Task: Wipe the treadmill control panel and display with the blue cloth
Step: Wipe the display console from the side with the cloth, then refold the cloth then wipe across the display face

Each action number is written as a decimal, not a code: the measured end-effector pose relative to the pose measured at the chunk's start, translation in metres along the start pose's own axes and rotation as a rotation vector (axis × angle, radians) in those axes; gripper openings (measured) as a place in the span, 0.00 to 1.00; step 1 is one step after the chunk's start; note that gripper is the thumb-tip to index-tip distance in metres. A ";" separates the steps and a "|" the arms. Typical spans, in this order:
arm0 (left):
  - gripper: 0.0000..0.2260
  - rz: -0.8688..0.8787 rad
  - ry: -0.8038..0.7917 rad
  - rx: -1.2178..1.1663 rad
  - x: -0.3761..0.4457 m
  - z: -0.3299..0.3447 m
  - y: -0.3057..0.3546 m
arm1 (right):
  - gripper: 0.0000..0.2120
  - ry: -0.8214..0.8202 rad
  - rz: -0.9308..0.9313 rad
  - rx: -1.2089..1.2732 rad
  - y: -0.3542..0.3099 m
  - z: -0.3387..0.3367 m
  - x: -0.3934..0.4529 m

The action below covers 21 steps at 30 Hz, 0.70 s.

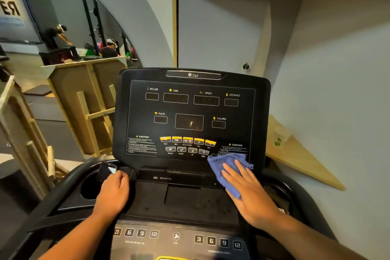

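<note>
The blue cloth (229, 167) lies bunched at the lower right corner of the treadmill display (190, 120). The right hand (249, 192) presses it flat with straight fingers, palm down. The left hand (115, 192) curls over the console edge beside one cup holder (88, 188) — fingertips hidden. Two hands, one cloth, five yellow buttons (187, 139).

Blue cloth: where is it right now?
Head view: the cloth lies at the display's lower right corner, under the right hand, beside the right CAUTION label.
</note>
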<state>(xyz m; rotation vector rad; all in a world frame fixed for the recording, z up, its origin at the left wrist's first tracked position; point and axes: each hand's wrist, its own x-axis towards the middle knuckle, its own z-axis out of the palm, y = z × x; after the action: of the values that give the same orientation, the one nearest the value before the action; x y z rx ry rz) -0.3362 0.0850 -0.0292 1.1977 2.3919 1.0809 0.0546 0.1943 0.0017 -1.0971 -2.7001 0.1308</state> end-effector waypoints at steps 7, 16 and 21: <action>0.12 0.214 -0.071 -0.066 -0.021 -0.023 0.049 | 0.19 -0.029 0.306 0.872 -0.072 -0.065 -0.009; 0.13 0.130 -0.774 -0.734 -0.114 -0.093 0.149 | 0.10 0.076 0.632 1.862 -0.168 -0.129 -0.025; 0.18 0.018 -0.761 -0.991 -0.130 -0.111 0.135 | 0.24 -0.072 0.624 2.059 -0.192 -0.127 -0.035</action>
<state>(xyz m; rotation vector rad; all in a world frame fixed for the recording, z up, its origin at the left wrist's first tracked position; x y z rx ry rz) -0.2336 -0.0198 0.1319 0.9656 1.0393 1.2535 -0.0205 0.0321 0.1506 -0.8281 -0.8024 2.1846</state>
